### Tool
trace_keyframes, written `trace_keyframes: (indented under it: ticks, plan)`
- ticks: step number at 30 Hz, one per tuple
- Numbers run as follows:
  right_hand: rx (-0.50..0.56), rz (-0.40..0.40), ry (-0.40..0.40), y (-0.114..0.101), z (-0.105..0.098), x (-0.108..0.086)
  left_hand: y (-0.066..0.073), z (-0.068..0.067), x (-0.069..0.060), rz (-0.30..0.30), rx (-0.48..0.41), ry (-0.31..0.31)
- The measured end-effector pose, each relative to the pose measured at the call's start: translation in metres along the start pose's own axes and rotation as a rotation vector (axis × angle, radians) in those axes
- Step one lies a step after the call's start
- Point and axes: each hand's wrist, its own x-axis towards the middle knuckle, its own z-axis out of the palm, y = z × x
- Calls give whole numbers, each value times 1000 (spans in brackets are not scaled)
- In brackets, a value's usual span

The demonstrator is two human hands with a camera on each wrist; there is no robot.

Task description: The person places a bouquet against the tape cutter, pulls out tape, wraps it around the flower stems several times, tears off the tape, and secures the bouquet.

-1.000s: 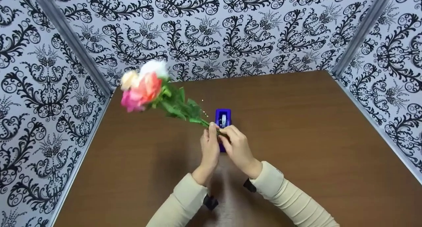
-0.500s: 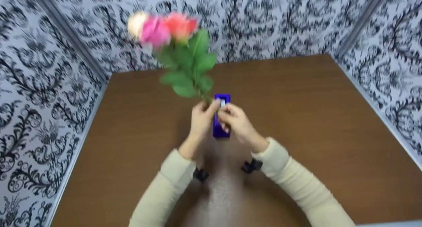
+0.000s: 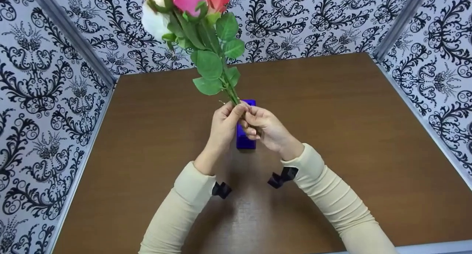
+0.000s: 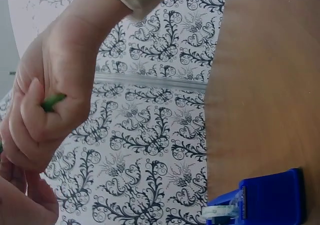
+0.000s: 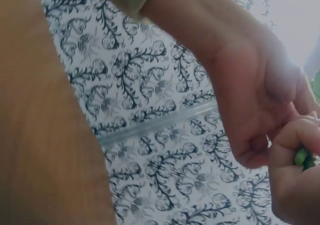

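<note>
A bunch of flowers [image 3: 209,64] with pink, coral, white and cream blooms tilts up and left above the table; the blooms are cut off by the top of the head view. My left hand [image 3: 221,127] pinches its stems between thumb and fingers. Just to the right, my right hand [image 3: 273,130] grips the lower stems, fingers curled. A green stem end [image 4: 52,102] pokes out of the right fist in the left wrist view. Behind and below both hands is a blue tape dispenser [image 3: 246,140], partly hidden; its tape roll [image 4: 220,211] shows in the left wrist view.
The brown table [image 3: 332,136] extends on both sides of the hands. Patterned wall panels [image 3: 287,29] enclose its back and sides, joined by grey corner strips [image 3: 400,25]. Black mounts [image 3: 221,190] hang below the cream sleeves [image 3: 191,191].
The flowers have swung from the left to a more upright pose, blooms higher in view. Both hands stay on the stems and have turned. The head view has shifted, so the dispenser appears higher.
</note>
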Motion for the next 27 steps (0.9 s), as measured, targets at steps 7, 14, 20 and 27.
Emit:
trace_keyframes:
  ticks: [7,14,20,27]
  plan:
    - [-294,-229,132,9,-1,4,-5,-3,0,24,44,44]
    - [-538,-430,282,29,1,6,-20,-6,-8,112,194,116]
    - [-624,-484,349,41,0,5,-25,-6,-11,166,211,126]
    - [-639,-517,385,49,-4,5,-30,-6,-14,74,187,252]
